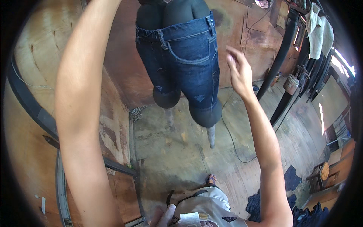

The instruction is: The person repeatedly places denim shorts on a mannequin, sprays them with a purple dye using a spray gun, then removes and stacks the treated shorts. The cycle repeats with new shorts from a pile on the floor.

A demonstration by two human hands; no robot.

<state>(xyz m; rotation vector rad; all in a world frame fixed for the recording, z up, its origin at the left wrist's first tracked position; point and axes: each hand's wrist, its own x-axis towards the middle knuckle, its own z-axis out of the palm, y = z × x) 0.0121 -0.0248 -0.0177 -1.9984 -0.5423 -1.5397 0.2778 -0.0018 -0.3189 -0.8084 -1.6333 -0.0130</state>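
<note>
A pair of dark blue denim shorts (181, 60) is fitted over a black lower-body form (204, 115), whose rounded leg ends stick out below the hems. A grey pole (211, 138) shows beneath one leg. My right hand (240, 72) is raised beside the shorts, on their right. Its fingers are apart, it holds nothing, and a gap separates it from the denim. My left arm reaches up past the left side of the form, and its hand lies beyond the top edge of the picture.
Stained wooden panels (121, 49) stand left and behind. Dark pipes (281, 53), a hanging grey cloth (319, 32) and a small metal canister (291, 84) are on the right. A thin cable (230, 136) curves over the floor. Dark denim (312, 215) lies heaped at lower right.
</note>
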